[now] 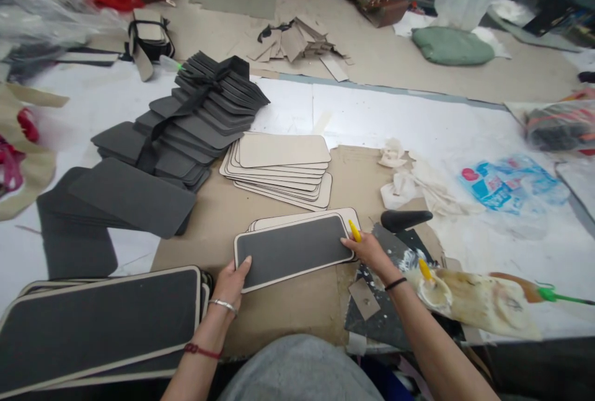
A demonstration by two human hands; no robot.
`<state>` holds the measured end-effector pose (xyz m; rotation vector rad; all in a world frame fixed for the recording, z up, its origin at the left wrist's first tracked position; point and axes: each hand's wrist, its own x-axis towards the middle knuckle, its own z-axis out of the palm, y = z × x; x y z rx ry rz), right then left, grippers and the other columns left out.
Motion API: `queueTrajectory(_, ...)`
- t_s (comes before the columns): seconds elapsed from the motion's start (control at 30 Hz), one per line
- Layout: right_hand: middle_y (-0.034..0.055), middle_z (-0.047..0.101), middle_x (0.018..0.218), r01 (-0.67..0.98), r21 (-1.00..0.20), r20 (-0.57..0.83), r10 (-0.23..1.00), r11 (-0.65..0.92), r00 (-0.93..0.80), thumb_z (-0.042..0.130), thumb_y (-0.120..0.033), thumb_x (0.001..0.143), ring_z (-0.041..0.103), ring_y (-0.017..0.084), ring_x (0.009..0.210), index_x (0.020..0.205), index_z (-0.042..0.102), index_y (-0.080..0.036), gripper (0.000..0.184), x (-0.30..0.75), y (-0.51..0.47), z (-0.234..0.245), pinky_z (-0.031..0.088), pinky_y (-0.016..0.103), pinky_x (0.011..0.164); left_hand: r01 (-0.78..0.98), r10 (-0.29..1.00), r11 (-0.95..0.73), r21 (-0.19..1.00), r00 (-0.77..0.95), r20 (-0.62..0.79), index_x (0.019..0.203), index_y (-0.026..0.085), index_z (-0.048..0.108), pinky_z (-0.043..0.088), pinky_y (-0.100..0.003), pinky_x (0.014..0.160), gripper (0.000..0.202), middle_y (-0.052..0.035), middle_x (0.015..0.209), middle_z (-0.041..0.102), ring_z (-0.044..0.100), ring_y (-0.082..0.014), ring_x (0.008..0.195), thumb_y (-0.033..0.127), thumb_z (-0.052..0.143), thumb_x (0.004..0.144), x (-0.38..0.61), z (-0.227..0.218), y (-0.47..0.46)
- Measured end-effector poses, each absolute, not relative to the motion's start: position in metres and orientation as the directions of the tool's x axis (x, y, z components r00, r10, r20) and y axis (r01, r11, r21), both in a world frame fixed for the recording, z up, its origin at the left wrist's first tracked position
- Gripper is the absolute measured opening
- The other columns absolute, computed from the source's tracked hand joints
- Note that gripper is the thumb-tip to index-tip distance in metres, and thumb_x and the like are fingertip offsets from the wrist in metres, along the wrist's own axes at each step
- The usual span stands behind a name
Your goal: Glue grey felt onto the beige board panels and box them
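A dark grey rounded panel with a cream border (292, 251) is held level between both hands over the brown cardboard. My left hand (231, 280) grips its left end, thumb on top. At the right end, my right hand (369, 249) pinches the panel and also has a yellow pointed stick (354, 230) poking up from it. Cream panels (297, 218) lie just behind and partly under the held one. Farther back sits a fanned stack of cream panels (283, 152). Left of my left arm is a pile of bordered grey panels (102, 320).
Loose dark grey panels (132, 193) and a strapped bundle of them (199, 116) lie to the left. On the right are a glue-smeared container (434, 294), a black tapered tool (406, 220), crumpled scraps (404, 181) and a printed plastic bag (511, 184). Cardboard offcuts (297, 41) lie at the back.
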<state>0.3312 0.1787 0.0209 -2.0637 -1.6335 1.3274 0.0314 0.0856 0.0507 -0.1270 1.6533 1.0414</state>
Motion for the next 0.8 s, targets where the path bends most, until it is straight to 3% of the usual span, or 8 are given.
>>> queueTrajectory(0.2, -0.0048, 0.043, 0.048, 0.703, -0.602, -0.520, 0.854, -0.379, 0.015, 0.057, -0.045, 0.061, 0.038, 0.009, 0.048, 0.054, 0.046, -0.018, 0.030, 0.328, 0.179, 0.026, 0.029, 0.022, 0.048, -0.572, 0.396, 0.603, 0.556, -0.390, -0.831, 0.084, 0.009, 0.063, 0.052, -0.031, 0.075, 0.011, -0.0063, 0.067, 0.068, 0.064, -0.0138, 0.063, 0.008, 0.055, 0.076, 0.030, 0.045, 0.086)
queueTrajectory(0.5, -0.0060, 0.038, 0.045, 0.727, -0.587, -0.524, 0.851, -0.355, -0.008, 0.056, -0.048, 0.060, 0.034, 0.009, 0.046, 0.052, 0.042, -0.019, 0.033, 0.334, 0.181, 0.018, 0.026, 0.022, 0.046, -0.608, 0.470, 0.549, 0.574, -0.343, -0.813, 0.089, 0.008, 0.062, 0.051, -0.033, 0.076, 0.016, -0.0078, 0.070, 0.068, 0.064, -0.0159, 0.069, 0.017, 0.054, 0.078, 0.029, 0.045, 0.085)
queueTrajectory(0.8, -0.0077, 0.035, 0.044, 0.668, -0.625, -0.557, 0.831, -0.404, -0.018, 0.055, -0.048, 0.059, 0.031, 0.008, 0.043, 0.054, 0.037, -0.021, 0.033, 0.330, 0.178, 0.024, 0.026, 0.022, 0.044, -0.540, 0.547, 0.531, 0.653, -0.371, -0.751, 0.082, 0.009, 0.062, 0.048, -0.036, 0.079, 0.029, -0.0054, 0.067, 0.067, 0.063, -0.0180, 0.070, 0.027, 0.070, 0.061, 0.022, 0.031, 0.077)
